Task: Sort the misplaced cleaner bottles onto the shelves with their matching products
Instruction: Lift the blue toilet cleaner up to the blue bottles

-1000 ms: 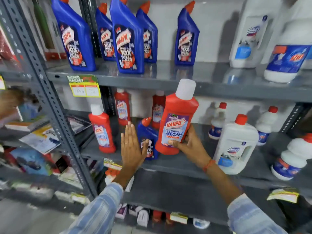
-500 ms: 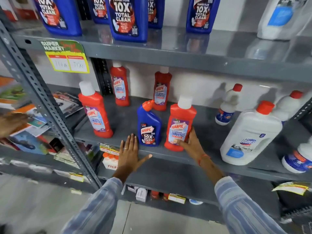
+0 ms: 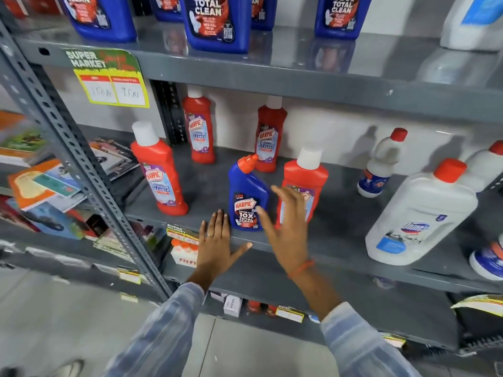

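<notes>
Blue bottle upright among red ones, orange cap, both hands' fingers spread, empty.

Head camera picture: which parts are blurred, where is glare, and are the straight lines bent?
Head view: the right hand is smeared by motion, while the left hand and the blue bottle are sharper; the upper shelf shines and mirrors the bottles above; the white bottles throw soft shadows on the wall; the wide lens tilts the grey upright and softens the edges.

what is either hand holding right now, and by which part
Nothing is held. The left hand lies flat on the shelf edge; the right hand is open in front of the red bottle, fingers spread.
</notes>
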